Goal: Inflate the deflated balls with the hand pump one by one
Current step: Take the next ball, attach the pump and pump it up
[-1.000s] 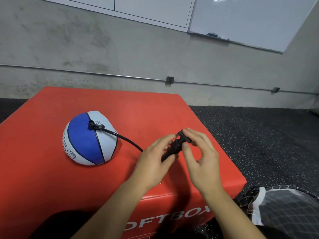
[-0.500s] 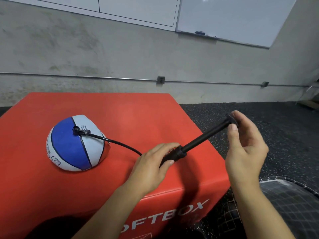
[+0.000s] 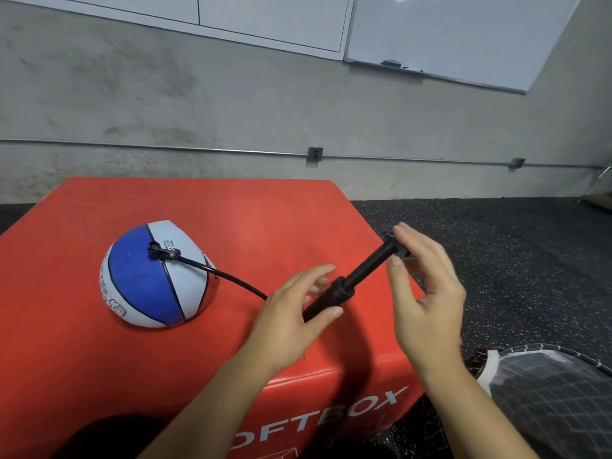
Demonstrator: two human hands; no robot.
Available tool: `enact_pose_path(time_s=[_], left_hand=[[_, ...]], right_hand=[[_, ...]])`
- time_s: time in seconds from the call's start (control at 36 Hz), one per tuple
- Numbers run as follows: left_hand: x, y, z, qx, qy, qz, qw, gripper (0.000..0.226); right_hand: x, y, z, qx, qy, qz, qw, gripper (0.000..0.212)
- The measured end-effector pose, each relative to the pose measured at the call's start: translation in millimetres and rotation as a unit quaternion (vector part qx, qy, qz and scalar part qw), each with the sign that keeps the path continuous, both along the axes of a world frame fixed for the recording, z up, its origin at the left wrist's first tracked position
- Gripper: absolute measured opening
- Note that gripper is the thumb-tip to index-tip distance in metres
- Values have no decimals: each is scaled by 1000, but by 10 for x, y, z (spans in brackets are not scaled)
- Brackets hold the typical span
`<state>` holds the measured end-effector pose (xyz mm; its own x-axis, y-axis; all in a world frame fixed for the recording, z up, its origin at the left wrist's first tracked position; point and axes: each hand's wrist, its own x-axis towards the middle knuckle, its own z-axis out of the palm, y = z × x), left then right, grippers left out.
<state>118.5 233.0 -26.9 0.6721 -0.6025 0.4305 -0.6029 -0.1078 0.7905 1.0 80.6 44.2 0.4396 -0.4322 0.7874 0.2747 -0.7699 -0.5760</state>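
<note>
A half-flat blue and white ball sits dome-up on the red box. A black hose runs from the valve on top of the ball to the black hand pump. My left hand grips the pump barrel between thumb and fingers. My right hand pinches the pump's T-handle at the end of the partly extended rod, above the box's right edge.
The red box bears white lettering on its front face. A mesh net bag lies on the dark speckled floor at the lower right. A concrete wall with a metal conduit and a whiteboard stands behind.
The rod was pulled far out half a second ago; now my right hand has pushed the handle back toward the barrel, so the rod is shorter. My left hand stays on the barrel.
</note>
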Motion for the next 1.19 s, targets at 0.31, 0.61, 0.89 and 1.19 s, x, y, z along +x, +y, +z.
enact_pose_path(time_s=[0.31,0.61,0.89,1.19], left_hand=[[-12,22,67,-10,4,3,1000,61],[18,-30,-7,-6,5,28,1000,53],[-63,-101,6,63,-47,9,997,52],[-73,-109,-28,59,-56,2,997,54]], right_hand=[[216,284,-297,-25,88,60,994,38],[219,147,-284,-17,94,36,995,27],[-48,-182,96,80,-32,-14,996,29],[-149,-297,147,118,-64,-38,990,26]])
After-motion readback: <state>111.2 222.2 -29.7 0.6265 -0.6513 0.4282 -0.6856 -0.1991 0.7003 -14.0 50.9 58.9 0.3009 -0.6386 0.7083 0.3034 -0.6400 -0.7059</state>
